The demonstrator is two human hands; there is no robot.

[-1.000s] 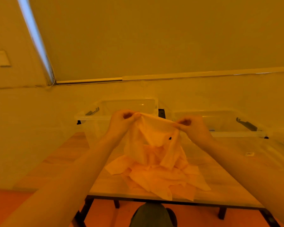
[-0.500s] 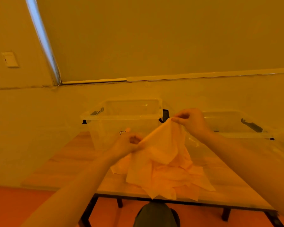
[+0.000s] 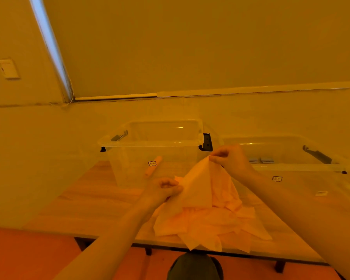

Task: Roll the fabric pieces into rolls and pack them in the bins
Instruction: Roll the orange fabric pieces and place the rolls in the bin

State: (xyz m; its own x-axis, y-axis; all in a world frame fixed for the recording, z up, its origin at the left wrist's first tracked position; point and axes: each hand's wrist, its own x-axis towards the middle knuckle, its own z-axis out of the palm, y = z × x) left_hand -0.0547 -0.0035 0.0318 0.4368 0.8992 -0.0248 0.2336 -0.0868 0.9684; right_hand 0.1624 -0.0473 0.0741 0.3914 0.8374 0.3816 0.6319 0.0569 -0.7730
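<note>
I am watching the right hand (image 3: pixel 231 161) pinching the top corner of a fabric piece (image 3: pixel 198 188), lifting it above the pile (image 3: pixel 212 225) lying on the desk (image 3: pixel 85 207). The left hand (image 3: pixel 164 188) is gripping the same piece's lower edge, just left of the pile. Behind the pile, the left bin (image 3: pixel 154 142) is standing on the desk with a small roll (image 3: pixel 153 165) leaning inside it. The right bin (image 3: pixel 291 168) is standing behind and right of the pile, with bluish pieces (image 3: pixel 261 160) lying inside.
</note>
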